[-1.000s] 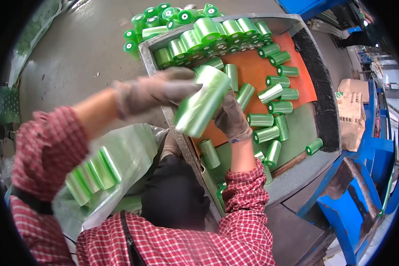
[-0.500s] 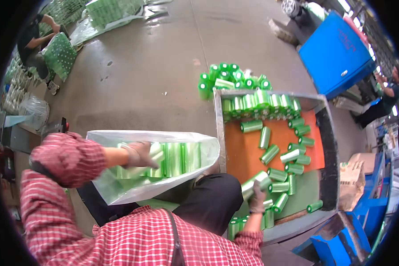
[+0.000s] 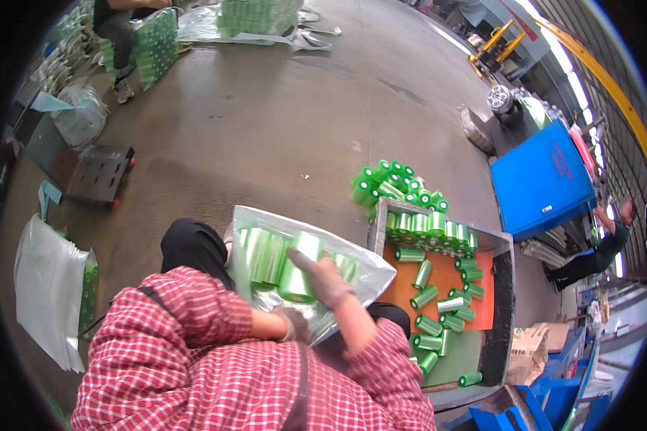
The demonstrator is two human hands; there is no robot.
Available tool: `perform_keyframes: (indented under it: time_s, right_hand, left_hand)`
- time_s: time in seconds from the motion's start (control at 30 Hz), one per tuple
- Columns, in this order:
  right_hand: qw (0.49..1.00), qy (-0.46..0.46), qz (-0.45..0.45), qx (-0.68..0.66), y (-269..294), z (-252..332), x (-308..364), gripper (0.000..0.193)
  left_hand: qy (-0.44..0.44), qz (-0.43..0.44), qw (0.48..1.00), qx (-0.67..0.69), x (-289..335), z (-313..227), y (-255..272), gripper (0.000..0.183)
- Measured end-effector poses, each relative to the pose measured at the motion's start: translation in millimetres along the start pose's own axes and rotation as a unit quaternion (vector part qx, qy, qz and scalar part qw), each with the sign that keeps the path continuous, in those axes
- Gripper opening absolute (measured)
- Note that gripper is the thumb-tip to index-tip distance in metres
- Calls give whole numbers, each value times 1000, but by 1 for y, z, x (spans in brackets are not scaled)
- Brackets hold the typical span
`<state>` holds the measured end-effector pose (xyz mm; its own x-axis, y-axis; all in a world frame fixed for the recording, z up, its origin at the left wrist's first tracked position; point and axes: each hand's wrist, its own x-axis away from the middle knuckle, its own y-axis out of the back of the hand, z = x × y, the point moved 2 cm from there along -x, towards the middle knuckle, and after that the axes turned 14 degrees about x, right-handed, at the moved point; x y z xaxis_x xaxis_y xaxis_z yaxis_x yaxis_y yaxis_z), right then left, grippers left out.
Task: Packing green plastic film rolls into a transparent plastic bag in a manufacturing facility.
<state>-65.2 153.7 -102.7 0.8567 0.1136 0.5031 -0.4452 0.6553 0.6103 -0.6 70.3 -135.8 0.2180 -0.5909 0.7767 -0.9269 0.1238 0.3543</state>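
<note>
A clear plastic bag (image 3: 363,276) lies across my lap, its mouth open upward, with several green film rolls (image 3: 260,257) standing side by side inside. My gloved right hand (image 3: 322,276) reaches over the bag's right side, fingers closed around a green film roll (image 3: 295,281) that sits within the bag. At the near edge of the bag is my gloved left hand (image 3: 292,325), curled against the plastic; its fingertips are partly hidden. To the right stands a metal-edged bin (image 3: 508,287) with many loose green rolls (image 3: 425,297) on its orange and green bottom.
More green rolls (image 3: 392,179) are heaped on the floor behind the bin. Flattened clear bags (image 3: 47,294) lie at my left, near a dark platform scale (image 3: 101,176). A blue cabinet (image 3: 543,179) stands far right. One person (image 3: 600,244) stands beyond it; another (image 3: 118,43) sits far left.
My right hand has gone from the bin into the bag with a roll. My left hand has come out of the bag to its near edge. The view has turned and shifted.
</note>
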Motion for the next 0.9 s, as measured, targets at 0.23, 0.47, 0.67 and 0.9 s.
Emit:
perform_keyframes:
  time_s: [0.23,0.47,0.67,0.9]
  right_hand:
    - [953,13,91,289,-24,15,-50,78]
    - [906,38,-402,126,177,-136,-42,18]
    - [785,-519,-230,249,174,-450,-108,69]
    - [829,-508,-85,219,173,-448,-125,81]
  left_hand:
    - [-177,-340,923,-3,136,43,37,40]
    - [39,-775,600,195,213,332,-21,34]
    - [87,-751,622,205,206,338,19,37]
    - [116,-740,594,294,215,312,55,33]
